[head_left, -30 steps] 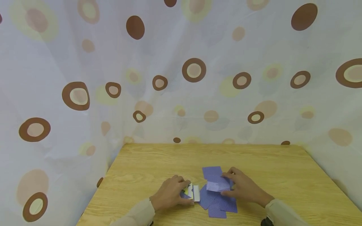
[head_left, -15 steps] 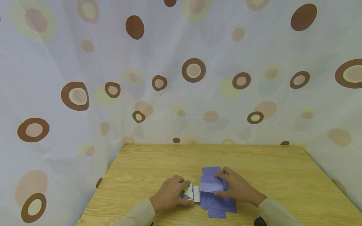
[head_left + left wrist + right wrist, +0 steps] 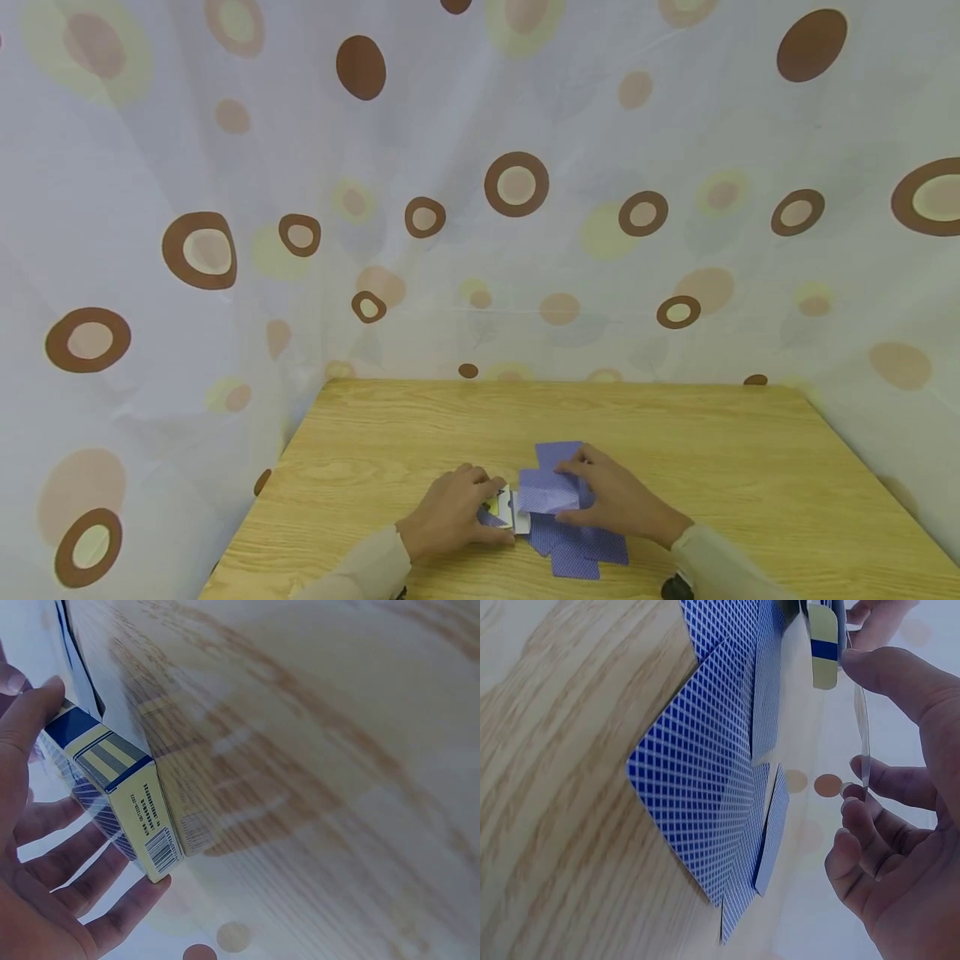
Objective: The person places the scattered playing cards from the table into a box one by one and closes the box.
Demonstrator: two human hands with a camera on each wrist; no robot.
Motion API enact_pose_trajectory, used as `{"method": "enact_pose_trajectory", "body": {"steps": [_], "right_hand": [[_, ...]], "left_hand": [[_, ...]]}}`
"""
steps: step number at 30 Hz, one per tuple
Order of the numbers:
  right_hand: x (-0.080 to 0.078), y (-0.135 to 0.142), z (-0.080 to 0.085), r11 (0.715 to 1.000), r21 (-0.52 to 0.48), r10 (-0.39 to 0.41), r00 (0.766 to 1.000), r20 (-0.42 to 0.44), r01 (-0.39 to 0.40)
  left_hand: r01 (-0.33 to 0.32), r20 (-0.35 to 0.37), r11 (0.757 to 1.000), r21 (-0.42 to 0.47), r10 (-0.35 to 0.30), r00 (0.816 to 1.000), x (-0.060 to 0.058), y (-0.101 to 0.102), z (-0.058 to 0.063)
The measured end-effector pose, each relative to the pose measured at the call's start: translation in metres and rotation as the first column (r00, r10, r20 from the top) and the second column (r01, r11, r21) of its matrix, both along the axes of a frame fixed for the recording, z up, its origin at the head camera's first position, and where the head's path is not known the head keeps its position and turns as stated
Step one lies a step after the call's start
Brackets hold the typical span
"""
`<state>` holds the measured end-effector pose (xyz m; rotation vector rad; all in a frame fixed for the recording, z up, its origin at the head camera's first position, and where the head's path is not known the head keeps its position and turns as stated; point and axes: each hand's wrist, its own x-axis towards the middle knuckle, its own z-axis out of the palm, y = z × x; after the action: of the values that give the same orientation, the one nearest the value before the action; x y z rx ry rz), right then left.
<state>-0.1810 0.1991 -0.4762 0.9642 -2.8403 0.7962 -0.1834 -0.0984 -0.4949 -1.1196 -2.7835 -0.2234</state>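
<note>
In the head view my left hand [image 3: 453, 510] grips a playing card box [image 3: 505, 505] lying on the table. The left wrist view shows the thumb and fingers round this box [image 3: 133, 814], its barcode end toward the camera. On its right side the white end flap [image 3: 522, 521] is folded out. My right hand [image 3: 621, 500] pinches a blue-backed playing card [image 3: 546, 492] by its right edge, above the loose cards. That card [image 3: 862, 735] appears almost edge-on in the right wrist view. Its left edge is at the box's flap; whether they touch I cannot tell.
Several blue-checked playing cards [image 3: 576, 556] lie overlapping, face down, below and beside the right hand; one [image 3: 557, 452] lies at the far side. The wooden table [image 3: 405, 425] meets a dotted curtain [image 3: 450, 275] at the back and sides.
My right hand has moved left with the pinched card, bringing it from over the loose cards to the box's flap. The left hand and the box have stayed in place.
</note>
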Motion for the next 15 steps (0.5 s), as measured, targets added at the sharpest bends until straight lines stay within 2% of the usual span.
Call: {"method": "enact_pose_trajectory", "body": {"steps": [15], "right_hand": [[0.004, -0.011, -0.007, 0.999, 0.022, 0.029, 0.999, 0.018, -0.029]], "left_hand": [[0.006, -0.017, 1.000, 0.006, -0.006, 1.000, -0.003, 0.000, -0.003]]}}
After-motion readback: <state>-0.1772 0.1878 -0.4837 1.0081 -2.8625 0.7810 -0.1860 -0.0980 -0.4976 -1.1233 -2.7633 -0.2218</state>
